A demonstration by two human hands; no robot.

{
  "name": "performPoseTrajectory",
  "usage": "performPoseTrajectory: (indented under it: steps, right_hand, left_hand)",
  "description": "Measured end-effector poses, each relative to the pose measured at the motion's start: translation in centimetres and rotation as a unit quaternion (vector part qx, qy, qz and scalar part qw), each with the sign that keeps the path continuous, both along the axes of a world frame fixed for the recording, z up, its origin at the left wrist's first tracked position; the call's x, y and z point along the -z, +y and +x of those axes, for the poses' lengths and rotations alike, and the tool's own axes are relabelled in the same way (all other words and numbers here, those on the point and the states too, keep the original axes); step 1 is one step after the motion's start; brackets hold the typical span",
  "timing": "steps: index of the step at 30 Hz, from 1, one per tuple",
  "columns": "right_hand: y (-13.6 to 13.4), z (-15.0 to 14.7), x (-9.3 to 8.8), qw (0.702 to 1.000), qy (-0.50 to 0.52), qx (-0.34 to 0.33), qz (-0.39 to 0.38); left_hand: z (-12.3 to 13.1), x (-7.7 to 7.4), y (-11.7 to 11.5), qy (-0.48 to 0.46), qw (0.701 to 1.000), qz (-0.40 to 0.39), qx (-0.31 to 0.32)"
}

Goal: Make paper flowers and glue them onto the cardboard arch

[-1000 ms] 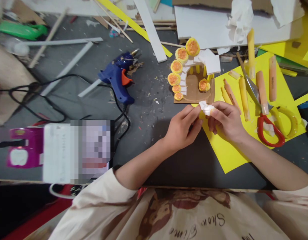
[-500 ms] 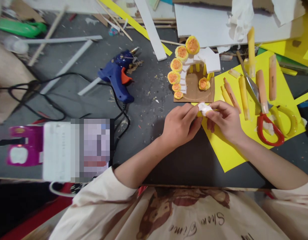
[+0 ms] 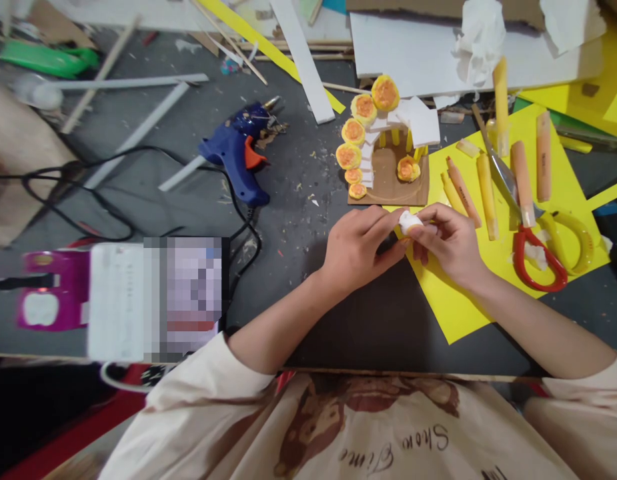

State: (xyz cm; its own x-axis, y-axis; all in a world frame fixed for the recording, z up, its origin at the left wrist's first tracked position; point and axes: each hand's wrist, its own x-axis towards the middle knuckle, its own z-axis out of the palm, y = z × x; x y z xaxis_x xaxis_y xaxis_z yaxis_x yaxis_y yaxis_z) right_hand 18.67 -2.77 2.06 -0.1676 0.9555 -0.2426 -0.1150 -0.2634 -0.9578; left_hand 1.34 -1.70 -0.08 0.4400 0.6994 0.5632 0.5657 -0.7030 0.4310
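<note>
Between the fingertips of both hands is a small white piece (image 3: pixel 409 222), soft-looking, with a yellowish lower edge. My left hand (image 3: pixel 361 247) pinches its left side, and my right hand (image 3: pixel 451 240) grips it from the right with thumb and index finger. Just beyond the hands stands a small model on a brown cardboard base (image 3: pixel 388 195), with white steps curving up its left side and several yellow-and-orange round pieces (image 3: pixel 353 131) along them. Under my right hand lies a yellow sheet (image 3: pixel 453 313).
Scissors with a red handle (image 3: pixel 525 267), yellow and orange markers (image 3: pixel 543 157) lie on the right. A blue glue gun (image 3: pixel 238 147) with its black cable is left of the model. Nearer on the left are a magenta device (image 3: pixel 53 290) and a white box (image 3: pixel 115 300).
The white piece has turned slightly between the fingers, and my left thumb has shifted a little toward it. The rest of the scene shows only a slight camera shift.
</note>
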Motion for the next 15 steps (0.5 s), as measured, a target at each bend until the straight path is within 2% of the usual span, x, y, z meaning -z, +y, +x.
performPoseTrajectory:
  steps: [7, 15]
  right_hand:
    - [-0.04, 0.01, 0.0, 1.0, 0.011, 0.001, 0.006]
    - [-0.06, 0.16, 0.29, 1.0, -0.017, -0.003, 0.014]
  left_hand:
    - [-0.03, 0.08, -0.01, 0.013, 1.0, 0.008, -0.005]
    - [-0.04, -0.22, -0.03, -0.005, 0.999, -0.036, 0.026]
